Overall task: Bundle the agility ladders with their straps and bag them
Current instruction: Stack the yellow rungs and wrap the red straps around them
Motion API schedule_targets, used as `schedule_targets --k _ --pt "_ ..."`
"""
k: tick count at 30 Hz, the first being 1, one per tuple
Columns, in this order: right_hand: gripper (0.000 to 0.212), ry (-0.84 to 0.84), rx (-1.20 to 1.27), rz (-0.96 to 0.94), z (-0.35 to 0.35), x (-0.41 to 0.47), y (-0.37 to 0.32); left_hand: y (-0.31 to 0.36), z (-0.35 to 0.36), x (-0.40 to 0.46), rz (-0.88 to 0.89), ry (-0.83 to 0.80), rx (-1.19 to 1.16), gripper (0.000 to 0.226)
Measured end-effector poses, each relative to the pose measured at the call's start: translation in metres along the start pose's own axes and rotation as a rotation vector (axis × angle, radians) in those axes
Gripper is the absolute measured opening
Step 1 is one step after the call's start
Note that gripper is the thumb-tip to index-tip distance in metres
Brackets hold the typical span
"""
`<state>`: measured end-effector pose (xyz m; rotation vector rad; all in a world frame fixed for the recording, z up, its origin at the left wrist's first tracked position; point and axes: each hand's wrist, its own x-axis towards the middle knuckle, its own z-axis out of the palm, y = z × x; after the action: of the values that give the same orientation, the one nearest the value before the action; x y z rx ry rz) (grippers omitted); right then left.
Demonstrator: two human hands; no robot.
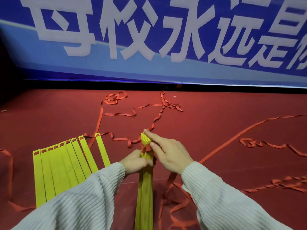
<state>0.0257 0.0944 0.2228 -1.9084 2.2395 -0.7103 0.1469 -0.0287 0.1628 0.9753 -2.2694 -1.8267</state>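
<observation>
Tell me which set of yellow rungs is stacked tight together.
The stack of rungs held in both hands; the fanned-out rungs lie spread flat on the red floor.

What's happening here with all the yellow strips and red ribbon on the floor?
A person is gathering yellow ladder rungs into a stack. The left hand grips the stack, while the right hand rests its fingers on the top end. More rungs lie fanned out to the left, and red straps trail loose across the red floor. No bag is visible.

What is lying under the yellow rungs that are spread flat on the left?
Under the spread rungs is the red carpet, and a red strap threads through their end slots. Their near ends are covered by the left sleeve.
</observation>
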Motion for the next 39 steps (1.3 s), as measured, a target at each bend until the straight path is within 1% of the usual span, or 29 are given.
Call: schedule_targets --k 1,3,4,6,7,9,11,13,14,16,18,21,25,26,28,29,30,31,32,33,34,35,36,38,39 --pt "0.058 0.001 0.006 -0.001 -0.003 0.002 0.000 0.002 0.000 0.001 0.006 -0.017 -0.001 0.013" --pt "0.065 0.004 0.078 0.009 -0.010 0.004 0.001 0.006 0.001 0.004 0.037 -0.082 0.026 0.022" --pt "0.064 0.001 0.112 0.019 -0.013 0.004 0.004 0.007 0.002 0.004 0.038 -0.104 0.027 0.024" --pt "0.055 -0.013 0.106 0.036 -0.016 0.003 0.008 0.005 0.002 0.007 0.061 -0.109 0.016 0.030" --pt "0.049 -0.010 0.085 0.046 -0.015 0.004 0.010 0.003 0.003 0.009 0.075 -0.072 0.015 0.034" --pt "0.043 0.041 0.018 0.065 -0.014 0.005 0.013 0.000 0.009 0.012 0.125 0.072 0.025 0.035" --pt "0.041 0.099 -0.033 0.098 -0.011 0.006 0.014 -0.005 0.024 0.014 0.206 0.177 0.019 0.049" --pt "0.039 0.133 -0.043 0.114 -0.008 0.006 0.010 -0.011 0.041 0.016 0.275 0.262 -0.034 0.063" --pt "0.039 0.142 -0.039 0.114 -0.007 0.005 0.008 -0.011 0.045 0.015 0.300 0.321 -0.054 0.063" --pt "0.043 0.150 0.002 0.120 -0.009 0.005 0.003 -0.006 0.045 0.013 0.343 0.425 -0.048 0.050" --pt "0.049 0.186 0.078 0.117 -0.017 0.005 0.000 0.004 0.039 0.010 0.393 0.450 -0.064 0.046" --pt "0.039 0.294 0.194 0.064 -0.036 0.006 -0.001 0.027 0.027 0.003 0.454 0.464 -0.155 0.045" --pt "0.018 0.363 0.232 -0.084 -0.052 0.004 0.003 0.046 0.011 -0.007 0.517 0.524 -0.173 0.041" --pt "0.014 0.364 0.279 -0.107 -0.054 0.004 0.004 0.051 0.007 -0.009 0.528 0.518 -0.171 0.040" --pt "0.012 0.375 0.437 -0.090 -0.057 0.008 0.007 0.058 0.002 -0.015 0.558 0.481 -0.102 0.037" --pt "0.016 0.365 0.564 -0.065 -0.059 0.009 0.006 0.062 0.000 -0.020 0.572 0.442 -0.056 0.036" --pt "0.027 0.315 0.729 -0.048 -0.061 0.009 0.004 0.065 -0.002 -0.023 0.583 0.379 -0.021 0.034" --pt "0.043 0.222 0.911 -0.035 -0.063 0.008 0.003 0.068 -0.005 -0.027 0.577 0.292 0.017 0.033" --pt "0.055 0.088 1.075 -0.006 -0.065 0.005 0.002 0.072 -0.006 -0.031 0.554 0.188 0.045 0.032" --pt "0.059 -0.032 1.155 0.018 -0.065 0.003 0.003 0.074 -0.008 -0.033 0.513 0.088 0.061 0.026" --pt "0.057 -0.113 1.150 0.023 -0.066 0.002 0.003 0.075 -0.011 -0.035 0.469 0.006 0.058 0.020" --pt "0.052 -0.142 1.102 0.025 -0.065 0.002 0.005 0.074 -0.013 -0.035 0.436 -0.036 0.037 0.025" --pt "0.048 -0.137 1.057 0.028 -0.066 0.002 0.003 0.074 -0.015 -0.036 0.416 -0.064 -0.010 0.034" --pt "0.040 -0.057 1.033 0.068 -0.066 0.003 -0.003 0.071 -0.016 -0.035 0.380 -0.080 -0.167 0.046" --pt "0.036 0.005 1.060 0.095 -0.066 0.003 -0.007 0.069 -0.013 -0.036 0.377 -0.043 -0.230 0.048"
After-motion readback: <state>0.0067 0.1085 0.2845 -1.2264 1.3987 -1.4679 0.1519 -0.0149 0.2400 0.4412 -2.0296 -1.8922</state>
